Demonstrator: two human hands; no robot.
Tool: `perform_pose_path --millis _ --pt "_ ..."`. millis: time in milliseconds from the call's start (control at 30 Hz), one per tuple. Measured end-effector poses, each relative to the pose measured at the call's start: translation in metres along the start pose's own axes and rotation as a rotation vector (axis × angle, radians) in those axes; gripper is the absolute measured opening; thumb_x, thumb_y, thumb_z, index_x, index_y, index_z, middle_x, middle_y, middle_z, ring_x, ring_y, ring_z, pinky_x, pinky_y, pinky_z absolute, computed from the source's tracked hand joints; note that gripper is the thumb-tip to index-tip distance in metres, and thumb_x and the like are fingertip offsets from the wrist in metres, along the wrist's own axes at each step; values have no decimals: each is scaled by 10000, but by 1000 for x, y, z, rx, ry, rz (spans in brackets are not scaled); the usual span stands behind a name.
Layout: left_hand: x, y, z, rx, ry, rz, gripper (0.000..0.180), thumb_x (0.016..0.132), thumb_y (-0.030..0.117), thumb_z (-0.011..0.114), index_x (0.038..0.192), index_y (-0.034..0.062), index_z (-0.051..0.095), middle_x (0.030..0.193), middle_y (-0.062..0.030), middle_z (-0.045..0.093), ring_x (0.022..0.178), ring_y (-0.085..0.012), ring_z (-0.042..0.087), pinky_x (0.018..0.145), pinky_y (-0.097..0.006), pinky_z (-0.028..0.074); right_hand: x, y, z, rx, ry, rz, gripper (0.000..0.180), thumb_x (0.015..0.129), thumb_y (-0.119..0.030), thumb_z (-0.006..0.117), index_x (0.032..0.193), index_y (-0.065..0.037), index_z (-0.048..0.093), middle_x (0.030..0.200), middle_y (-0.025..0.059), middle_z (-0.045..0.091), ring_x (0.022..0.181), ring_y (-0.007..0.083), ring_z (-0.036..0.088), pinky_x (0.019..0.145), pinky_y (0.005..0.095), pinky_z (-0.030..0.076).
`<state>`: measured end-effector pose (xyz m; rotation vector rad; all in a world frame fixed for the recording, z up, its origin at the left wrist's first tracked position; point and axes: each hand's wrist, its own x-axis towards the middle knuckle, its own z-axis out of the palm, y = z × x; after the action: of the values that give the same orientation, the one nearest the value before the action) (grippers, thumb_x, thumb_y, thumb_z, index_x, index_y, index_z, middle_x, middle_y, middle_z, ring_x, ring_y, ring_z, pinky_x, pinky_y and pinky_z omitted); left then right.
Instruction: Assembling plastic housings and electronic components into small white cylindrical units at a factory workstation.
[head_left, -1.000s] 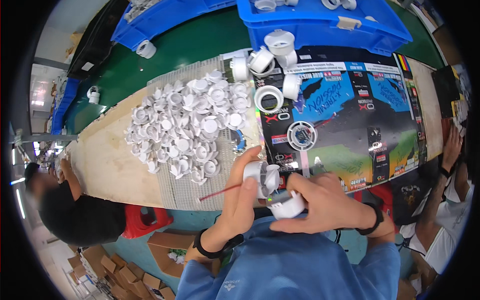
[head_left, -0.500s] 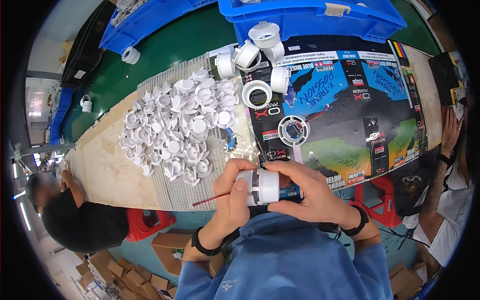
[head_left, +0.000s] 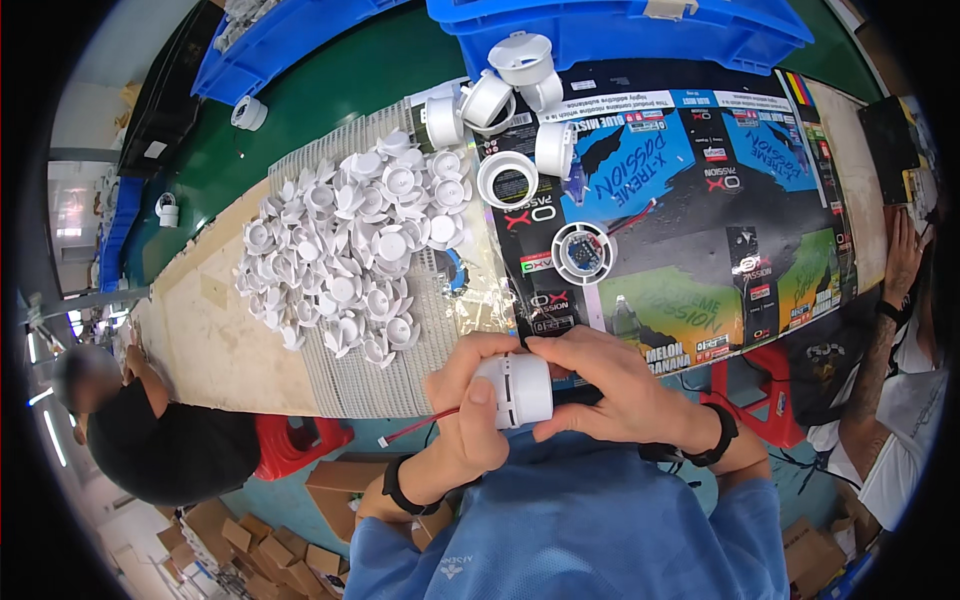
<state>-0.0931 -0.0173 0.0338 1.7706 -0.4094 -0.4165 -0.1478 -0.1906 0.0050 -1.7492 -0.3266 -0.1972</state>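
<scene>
Close to my body, both hands hold a white cylindrical plastic housing (head_left: 524, 391) lying on its side. My left hand (head_left: 468, 405) wraps its left end, thumb on top. A thin red wire (head_left: 425, 425) with a small white connector sticks out past that hand. My right hand (head_left: 620, 388) grips the other end, its fingers partly hidden behind the housing. Narrow dark slots run round the housing's middle. Beyond my hands lies a round white part (head_left: 584, 253) with a circuit board inside and a red wire trailing from it.
A heap of white finned plastic parts (head_left: 345, 250) covers mesh matting to the left. Several white ring-shaped housings (head_left: 507, 180) stand farther off, below a blue bin (head_left: 610, 35). Printed sheeting (head_left: 690, 215) covers the table's right side. One person (head_left: 160, 430) sits left; another's arm (head_left: 880, 350) is right.
The wide gap between the housing's two halves has narrowed to thin slots as my hands came closer together. The wire's connector end now shows more plainly.
</scene>
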Motion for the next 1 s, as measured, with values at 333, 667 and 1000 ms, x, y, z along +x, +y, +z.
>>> perform_pose_path --millis 333,667,1000 --pt "4 -2 -4 -201 54 -73 469 950 414 302 1046 -8 484 958 -133 574 829 -169 548 730 -302 445 11 -6 9 42 28 89 703 649 -253 824 1218 35 527 993 139 562 863 293 539 720 373 439" --pt "19 0 9 -287 259 12 554 1009 417 195 1204 3 507 1148 -146 566 1068 -226 568 909 -362 465 15 -12 21 -506 344 -147 664 612 -176 801 1185 39 541 1117 186 551 994 360 564 813 425 471" --pt "16 -6 6 -151 274 469 598 1008 341 222 825 -46 639 853 -202 629 748 -264 610 680 -350 490 5 -29 36 -470 310 -111 650 580 -151 782 1130 98 542 997 206 572 891 364 591 746 408 536"
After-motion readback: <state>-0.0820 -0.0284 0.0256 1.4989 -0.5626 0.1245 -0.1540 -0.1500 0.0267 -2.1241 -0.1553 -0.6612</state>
